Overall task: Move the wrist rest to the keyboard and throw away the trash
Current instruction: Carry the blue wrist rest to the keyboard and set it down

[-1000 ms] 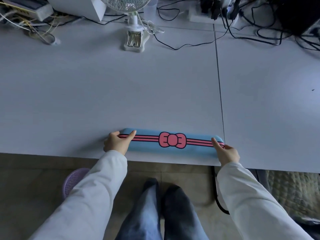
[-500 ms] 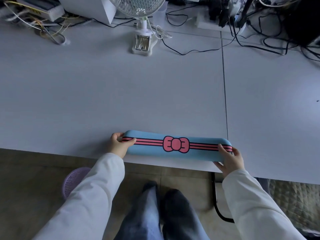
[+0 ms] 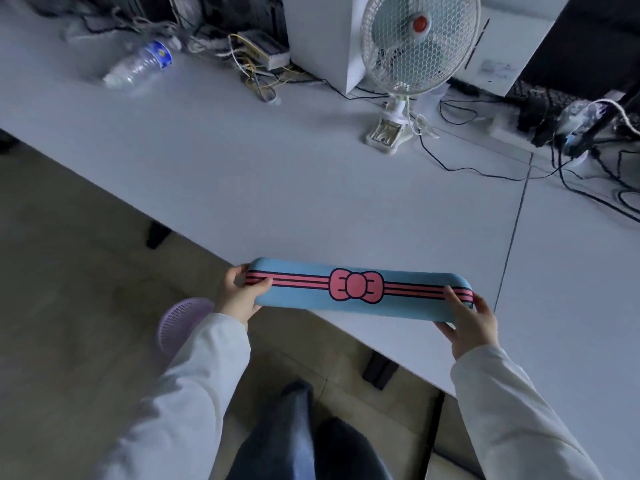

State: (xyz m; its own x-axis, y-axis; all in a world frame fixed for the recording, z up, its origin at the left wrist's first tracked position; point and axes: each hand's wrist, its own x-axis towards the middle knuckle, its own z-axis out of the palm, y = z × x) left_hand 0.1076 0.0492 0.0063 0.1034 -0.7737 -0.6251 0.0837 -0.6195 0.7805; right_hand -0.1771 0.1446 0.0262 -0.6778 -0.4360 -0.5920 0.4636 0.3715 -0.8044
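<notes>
A blue wrist rest (image 3: pixel 346 301) with a pink bow, held over the near edge of a white desk (image 3: pixel 242 174). The left hand (image 3: pixel 239 296) grips its left end, the right hand (image 3: pixel 471 320) its right end. A crumpled plastic bottle (image 3: pixel 138 65) lies at the far left edge.

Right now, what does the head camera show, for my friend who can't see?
Two hands, left hand and right hand, hold the ends of a blue wrist rest with a pink bow over the white desk edge. A fan and plastic bottle sit farther back.
</notes>
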